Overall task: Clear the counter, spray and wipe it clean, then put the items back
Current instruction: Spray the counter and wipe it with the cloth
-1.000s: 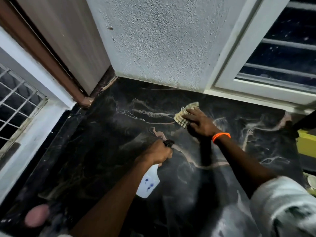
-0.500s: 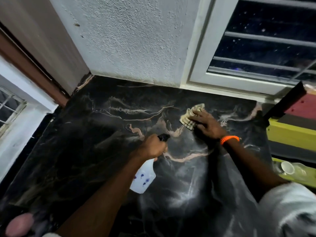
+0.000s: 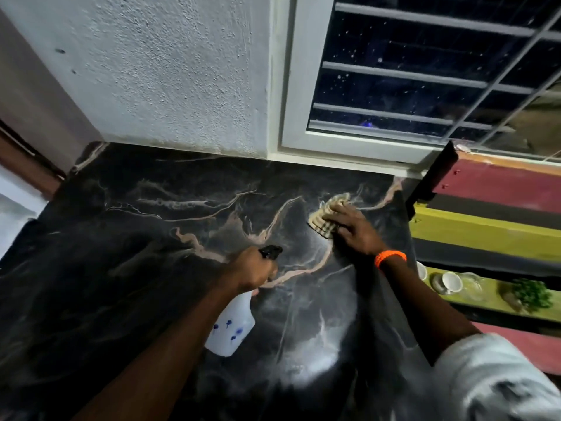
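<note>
The counter (image 3: pixel 127 268) is black marble with pale pink veins and fills most of the view. My left hand (image 3: pixel 253 270) grips the neck of a translucent white spray bottle (image 3: pixel 230 328) with blue marks and a black nozzle, held just above the middle of the counter. My right hand (image 3: pixel 353 229), with an orange band at the wrist, presses a checked beige cloth (image 3: pixel 322 218) flat on the counter near its back right corner.
A rough white wall (image 3: pixel 170 74) and a barred window (image 3: pixel 425 74) stand behind the counter. To the right, past the counter edge, is a striped red, yellow and black bench (image 3: pixel 485 226) carrying white cups (image 3: pixel 450 282), a glass and green herbs (image 3: pixel 531 294).
My right hand and the cloth have slid to the right along the back of the counter. The view has swung right, bringing the bench and cups into sight. The bottle stays in my left hand.
</note>
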